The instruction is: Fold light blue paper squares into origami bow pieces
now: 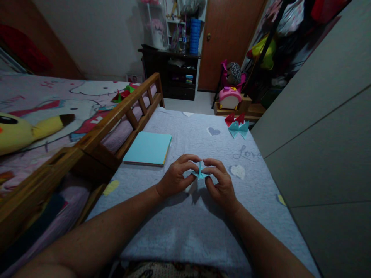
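Observation:
A small light-blue folded paper figure (199, 175) is held above the bed between both hands. My left hand (179, 174) pinches its left side, thumb below and fingers curled over. On the other side, my right hand (220, 184) grips the right edge the same way, with thumb and fingertips closed on the paper. A thin upright point of the figure rises between the two index fingertips. To the left of my left hand lies a stack of square paper (148, 148), its top sheet light blue.
At the far right corner of the bed (185, 235) stand red folded paper pieces (229, 119) and blue ones (239, 130). A wooden rail (116, 119) borders the left side, with a yellow plush toy (31, 133) beyond it. A pale cabinet (324, 146) rises on the right.

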Demonstrator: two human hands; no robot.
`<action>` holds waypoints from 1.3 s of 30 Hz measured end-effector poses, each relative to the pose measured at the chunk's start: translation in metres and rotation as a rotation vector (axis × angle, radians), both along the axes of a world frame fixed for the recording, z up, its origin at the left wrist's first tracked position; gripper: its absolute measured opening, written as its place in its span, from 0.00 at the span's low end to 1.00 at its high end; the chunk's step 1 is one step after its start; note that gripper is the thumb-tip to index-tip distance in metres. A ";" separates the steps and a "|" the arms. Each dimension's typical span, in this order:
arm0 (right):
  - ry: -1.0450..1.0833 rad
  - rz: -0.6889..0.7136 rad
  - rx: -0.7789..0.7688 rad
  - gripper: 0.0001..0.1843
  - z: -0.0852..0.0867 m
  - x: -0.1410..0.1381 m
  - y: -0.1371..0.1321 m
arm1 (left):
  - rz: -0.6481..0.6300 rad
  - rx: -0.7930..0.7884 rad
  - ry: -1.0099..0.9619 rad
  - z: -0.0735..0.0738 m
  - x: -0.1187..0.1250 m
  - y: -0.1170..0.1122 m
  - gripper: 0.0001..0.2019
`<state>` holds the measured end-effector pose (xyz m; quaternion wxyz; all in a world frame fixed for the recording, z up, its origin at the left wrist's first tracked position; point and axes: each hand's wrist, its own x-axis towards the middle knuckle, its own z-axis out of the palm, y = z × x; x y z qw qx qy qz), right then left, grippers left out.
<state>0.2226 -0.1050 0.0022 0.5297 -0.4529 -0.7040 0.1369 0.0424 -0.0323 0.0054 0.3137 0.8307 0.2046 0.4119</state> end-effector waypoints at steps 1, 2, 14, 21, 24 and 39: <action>0.004 0.003 0.003 0.19 0.000 0.000 0.000 | -0.001 -0.002 -0.014 0.000 0.001 0.000 0.09; 0.008 0.008 0.007 0.19 0.000 0.000 0.000 | -0.003 -0.007 -0.033 -0.001 0.001 0.000 0.10; 0.048 0.049 -0.026 0.38 -0.007 0.000 0.001 | -0.023 -0.078 -0.118 -0.009 0.004 -0.002 0.28; 0.028 0.045 -0.011 0.32 -0.003 0.000 0.002 | -0.025 -0.092 -0.122 -0.009 0.004 -0.002 0.27; 0.043 0.039 -0.017 0.30 -0.003 -0.001 0.002 | -0.024 -0.100 -0.101 -0.011 0.004 -0.002 0.25; 0.188 -0.047 -0.177 0.16 -0.010 0.000 0.004 | 0.020 -0.122 -0.028 0.005 0.003 0.002 0.04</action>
